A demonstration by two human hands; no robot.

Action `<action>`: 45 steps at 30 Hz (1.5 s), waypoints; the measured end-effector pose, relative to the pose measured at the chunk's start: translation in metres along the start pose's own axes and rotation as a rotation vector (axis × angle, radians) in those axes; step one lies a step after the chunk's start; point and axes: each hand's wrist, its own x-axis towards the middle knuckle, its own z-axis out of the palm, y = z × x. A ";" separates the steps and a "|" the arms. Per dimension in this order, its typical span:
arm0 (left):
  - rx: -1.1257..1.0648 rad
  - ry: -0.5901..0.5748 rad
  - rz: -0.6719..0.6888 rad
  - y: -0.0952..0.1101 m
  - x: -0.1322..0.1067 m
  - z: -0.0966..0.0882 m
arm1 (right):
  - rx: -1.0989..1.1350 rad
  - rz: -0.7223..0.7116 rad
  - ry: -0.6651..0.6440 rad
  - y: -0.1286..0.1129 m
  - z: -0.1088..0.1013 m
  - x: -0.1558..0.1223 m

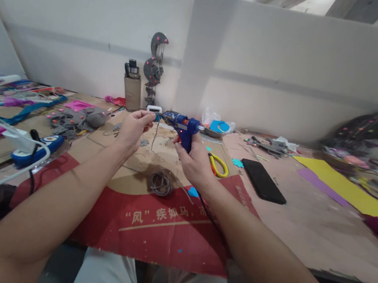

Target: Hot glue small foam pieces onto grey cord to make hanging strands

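Right hand (196, 161) is gripping the blue glue gun (182, 126) above the cardboard sheet (149, 220), nozzle pointing toward 9 o'clock; left hand (133, 129) is pinching a small blue piece (157, 117) at the nozzle tip

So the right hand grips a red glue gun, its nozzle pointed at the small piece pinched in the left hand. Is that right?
Not quite: the glue gun is blue, not red, as the head view shows. The rest stands: the right hand grips it, with its nozzle pointed at the small piece pinched in the left hand.
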 end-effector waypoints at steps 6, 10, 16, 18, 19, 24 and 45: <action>0.031 0.004 0.042 0.003 -0.003 0.004 | -0.025 -0.007 0.015 -0.001 0.001 0.000; 0.016 0.012 0.042 0.006 -0.004 0.004 | -0.019 0.004 0.015 0.000 0.000 0.000; -0.018 0.031 0.029 0.009 -0.004 0.003 | -0.002 0.006 0.007 0.004 0.001 0.001; -0.015 0.025 0.032 0.008 -0.004 0.004 | -0.001 0.004 0.008 0.004 0.001 0.001; -0.009 0.021 0.037 0.008 -0.004 0.004 | -0.002 0.003 0.010 0.003 0.001 0.000; 0.013 0.000 0.048 0.005 -0.004 0.005 | -0.015 0.004 0.014 -0.001 0.002 -0.001; -0.002 -0.006 0.038 0.004 -0.002 0.003 | 0.011 -0.023 0.043 0.002 0.004 -0.001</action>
